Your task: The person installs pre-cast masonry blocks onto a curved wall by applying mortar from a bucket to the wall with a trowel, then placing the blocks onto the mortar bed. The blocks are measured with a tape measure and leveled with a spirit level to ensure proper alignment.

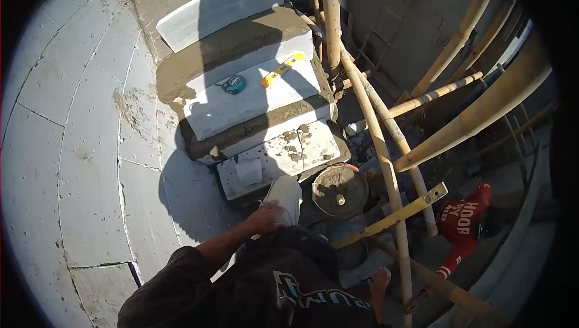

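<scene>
My left hand (264,219) rests by my bent knee; its fingers are too blurred to make out. Low on the right, my right hand (379,282) hangs beside a bamboo pole, with pale dust or something white at its fingertips. Ahead of my knee is a pale block step (271,162) splattered with mortar. To its right stands a round bucket of mortar (338,177), with a light stub, perhaps a tool handle, sticking out. One step higher lie a teal tape measure (234,84) and a yellow spirit level (282,70).
Bamboo scaffold poles (380,141) cross the right side above a drop. A yellow flat bar (401,213) slants across them. Below, a co-worker in a red top (461,219) reaches toward a pole. A curved grey block wall (90,147) fills the left.
</scene>
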